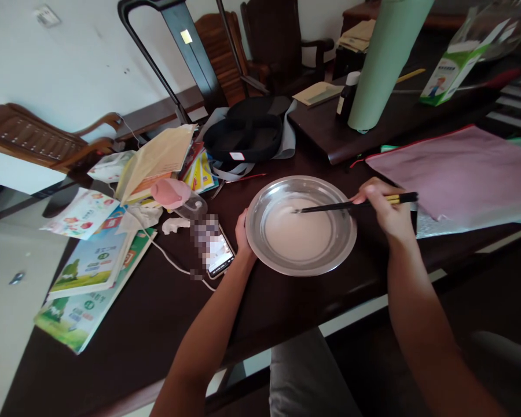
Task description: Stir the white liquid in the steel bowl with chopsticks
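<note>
Right hand (387, 209): fingers closed on a pair of black chopsticks (333, 207) with gold bands toward the back end. Grip sits near that end; the sticks slant down leftward over the bowl (303, 270), tips in the white mix (297, 236).

Left hand (243, 236): at the bowl's left side, touching its outer wall. Fingers partly hidden by the bowl; cannot tell how far they close.

Bowl: shiny metal, wide rim, on the tabletop (165, 330) between the two hands. White mix covers its bottom, slightly ridged by the chopstick tips. Bowl lies left of the right fingers and directly right of the left ones.

Left of the left hand: phone (220, 250), screen lit, part of it pixelated. Beyond it, a clear cup with a pink top (171, 194), lying tilted. Books (93, 260) at far left. Black case (247, 136) beyond the bowl, open toward the viewer. Pink pouch (451, 174) right of the right hand.
</note>
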Demonstrator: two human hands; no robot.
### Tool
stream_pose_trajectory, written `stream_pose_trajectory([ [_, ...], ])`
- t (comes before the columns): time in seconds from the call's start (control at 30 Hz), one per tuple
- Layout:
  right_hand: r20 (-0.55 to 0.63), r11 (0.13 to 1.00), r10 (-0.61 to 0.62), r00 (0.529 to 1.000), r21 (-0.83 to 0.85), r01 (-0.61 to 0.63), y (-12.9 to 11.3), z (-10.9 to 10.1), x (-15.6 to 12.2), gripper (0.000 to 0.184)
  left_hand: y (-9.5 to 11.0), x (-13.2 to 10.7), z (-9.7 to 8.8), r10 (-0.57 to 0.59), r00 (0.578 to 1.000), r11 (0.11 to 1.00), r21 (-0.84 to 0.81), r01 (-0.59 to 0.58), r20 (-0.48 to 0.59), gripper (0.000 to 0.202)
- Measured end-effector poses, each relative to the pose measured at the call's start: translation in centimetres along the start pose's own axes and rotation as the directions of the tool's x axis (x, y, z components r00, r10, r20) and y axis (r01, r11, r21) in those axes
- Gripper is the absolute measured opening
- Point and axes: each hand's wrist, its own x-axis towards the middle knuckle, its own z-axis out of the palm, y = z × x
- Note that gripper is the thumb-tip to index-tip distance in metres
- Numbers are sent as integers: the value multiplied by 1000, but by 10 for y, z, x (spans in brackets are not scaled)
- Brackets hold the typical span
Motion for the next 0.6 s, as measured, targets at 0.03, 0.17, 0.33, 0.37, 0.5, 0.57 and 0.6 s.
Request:
stream_pose_trajectory([
  [0.03,-69,999,-11,998,31,13,1,-1,0,41,0,0,0,5,1000,1000,1,-5,2,28],
  [0.17,77,995,-14,997,101,6,-1,-1,0,44,1,-2,1,1,1000,1000,11,-1,-9,30],
  [0.33,118,999,37,992,-16,-35,-4,2,1,34,0,-1,1,-15,1000,1000,10,15,-11,29],
  [0.37,9,999,37,999,-5,-37,-3,2,1,38,-1,-1,0,-10,1000,1000,16,10,-10,29],
  [0.5,-89,992,19,996,124,-8,-2,1,1,51,-1,2,-2,6,1000,1000,29,-6,-22,26],
  [0.57,110,993,27,994,109,-39,-5,2,0,44,-1,2,-2,-5,1000,1000,27,5,-25,24],
  [0.6,187,996,35,982,76,-50,-6,2,0,40,-2,2,-2,-9,1000,1000,23,10,-20,24],
])
